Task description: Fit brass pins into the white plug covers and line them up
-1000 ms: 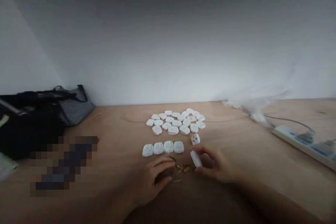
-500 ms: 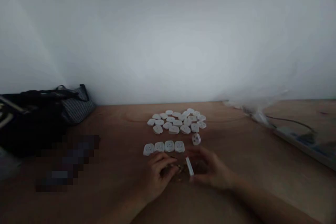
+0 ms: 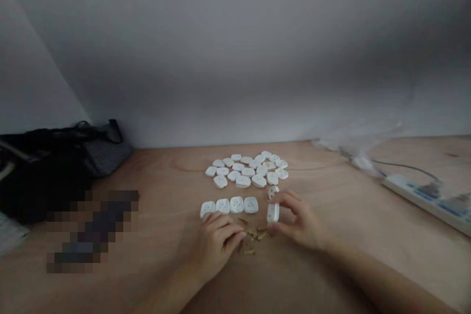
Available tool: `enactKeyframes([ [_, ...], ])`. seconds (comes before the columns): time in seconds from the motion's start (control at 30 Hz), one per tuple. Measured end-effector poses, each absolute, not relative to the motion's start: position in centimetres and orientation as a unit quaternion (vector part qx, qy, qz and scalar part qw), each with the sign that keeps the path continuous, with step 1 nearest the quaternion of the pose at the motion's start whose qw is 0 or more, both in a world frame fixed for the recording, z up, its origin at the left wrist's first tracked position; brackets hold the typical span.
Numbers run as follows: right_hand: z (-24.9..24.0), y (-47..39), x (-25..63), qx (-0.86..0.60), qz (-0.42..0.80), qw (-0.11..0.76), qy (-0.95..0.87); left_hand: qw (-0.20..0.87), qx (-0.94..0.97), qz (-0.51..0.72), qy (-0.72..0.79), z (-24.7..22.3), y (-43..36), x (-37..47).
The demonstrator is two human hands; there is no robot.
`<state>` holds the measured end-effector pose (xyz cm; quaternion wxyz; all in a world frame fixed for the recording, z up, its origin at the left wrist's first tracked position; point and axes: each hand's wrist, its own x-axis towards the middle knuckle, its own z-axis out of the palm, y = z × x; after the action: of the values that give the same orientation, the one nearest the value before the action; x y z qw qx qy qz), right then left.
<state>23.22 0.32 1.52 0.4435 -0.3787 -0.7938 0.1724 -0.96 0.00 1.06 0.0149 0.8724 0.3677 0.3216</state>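
Observation:
Between the thumb and fingers of my right hand (image 3: 300,223), a white plastic socket piece (image 3: 273,213) is held on edge, just above the wood. Closed in a pinch, my left hand (image 3: 219,243) is at the left side of a small pile of brass-coloured metal pieces (image 3: 256,235); whatever its fingertips hold is too small to make out. Behind that hand, a row of several white socket pieces (image 3: 236,204) lies with holes facing up. One more white piece (image 3: 273,191) sits just beyond my right fingers, partly covered by them.
Farther back on the wooden table (image 3: 165,221) lies a loose cluster of white socket pieces (image 3: 248,172). A power strip (image 3: 423,196) with a cable and a clear plastic bag (image 3: 358,147) are at right. At left are a black bag (image 3: 47,171) and a blurred-out dark object (image 3: 99,225).
My right hand has moved slightly away from me and right, turning the socket piece so its face shows more. My left hand has drawn a little left, uncovering more brass pieces. The picture is brighter.

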Motion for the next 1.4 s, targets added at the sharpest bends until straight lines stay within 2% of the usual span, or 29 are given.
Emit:
enactKeyframes([
  [0.1,1.4,2.1,24.3,-0.404,0.112,0.429,-0.800,0.021,0.871,0.314,0.377,0.8,0.4,-0.9],
  [0.27,1.0,4.3,24.0,-0.439,0.007,0.320,-0.840,0.029,0.875,0.294,0.385,0.5,0.9,0.0],
  [0.53,0.4,4.9,23.5,-0.452,0.017,0.254,-0.855,0.040,0.866,0.289,0.407,0.4,0.9,0.0],
  [0.73,-0.6,5.5,25.9,-0.507,0.087,0.305,-0.801,0.068,0.843,0.316,0.429,0.0,0.8,-1.5],
  [0.9,-1.8,6.0,26.5,-0.498,0.141,0.329,-0.790,0.090,0.833,0.331,0.434,0.2,0.9,-1.8],
  [1.2,-2.2,5.2,26.8,-0.496,0.185,0.387,-0.755,0.124,0.929,0.265,0.225,1.0,-0.7,-2.4],
  [1.4,-1.7,2.0,26.2,-0.466,0.257,0.426,-0.732,0.108,0.941,0.220,0.234,1.3,-0.9,-2.0],
])
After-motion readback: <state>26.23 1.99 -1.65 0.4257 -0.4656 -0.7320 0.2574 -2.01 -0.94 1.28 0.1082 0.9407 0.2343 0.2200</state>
